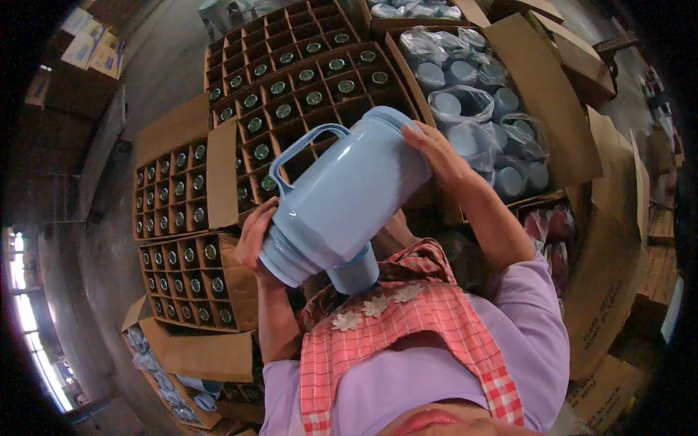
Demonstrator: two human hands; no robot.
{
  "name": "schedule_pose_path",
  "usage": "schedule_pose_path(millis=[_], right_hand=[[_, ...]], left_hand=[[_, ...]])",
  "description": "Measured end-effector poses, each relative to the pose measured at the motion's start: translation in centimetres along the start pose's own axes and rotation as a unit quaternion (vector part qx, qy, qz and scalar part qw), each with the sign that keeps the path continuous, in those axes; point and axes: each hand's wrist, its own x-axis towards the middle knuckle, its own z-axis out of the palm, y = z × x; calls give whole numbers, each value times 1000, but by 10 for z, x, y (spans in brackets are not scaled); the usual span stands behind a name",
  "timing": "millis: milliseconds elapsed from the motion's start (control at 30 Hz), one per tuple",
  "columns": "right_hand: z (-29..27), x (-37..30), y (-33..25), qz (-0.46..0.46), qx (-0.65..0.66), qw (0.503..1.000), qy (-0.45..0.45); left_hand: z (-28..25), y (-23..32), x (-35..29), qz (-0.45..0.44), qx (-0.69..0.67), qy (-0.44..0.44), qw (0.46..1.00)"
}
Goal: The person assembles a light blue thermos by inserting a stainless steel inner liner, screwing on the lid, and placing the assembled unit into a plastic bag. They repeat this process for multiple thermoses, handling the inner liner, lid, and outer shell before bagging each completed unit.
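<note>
Both my hands hold a large light-blue plastic vacuum jug (pixel 349 192), tilted across in front of my lap. Its loop handle (pixel 302 145) points up and away from me. Around the narrower, ridged end at the lower left my left hand (pixel 256 236) is closed. At the upper right, my right hand (pixel 442 154) grips the wide end, its thumb over the rim. Just below the ridged end is a smaller blue cup-shaped piece (pixel 354 272); whether it is joined to the jug I cannot tell. The jug hides part of the carton behind it.
Beyond the jug stands a divided carton (pixel 291 81) with glass-topped items in several cells. More divided cartons (pixel 172 190) are stacked at left. At right, an open carton (pixel 476 120) holds bagged blue jugs. A raised flap (pixel 542 102) stands beside it.
</note>
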Motion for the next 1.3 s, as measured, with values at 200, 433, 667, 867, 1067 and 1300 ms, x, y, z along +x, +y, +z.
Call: schedule_pose_path(millis=[200, 433, 667, 867, 1067, 1300], right_hand=[[-1, 10, -12, 53, -7, 998, -46], [6, -19, -4, -159, -15, 987, 11], [4, -29, -4, -421, -95, 901, -53], [-1, -21, 8, -570, -180, 797, -82], [3, -24, 9, -498, -138, 853, -69], [6, -38, 1, -269, -58, 961, -19]], left_hand=[[-13, 22, 12, 205, 57, -56, 976], [-5, -8, -4, -135, -208, 68, 966], [0, -43, -22, -391, -582, -2, 713], [14, -48, -32, -414, -646, -42, 640], [10, -43, -29, -388, -590, -22, 707], [-10, -15, -10, -143, -219, -8, 965]])
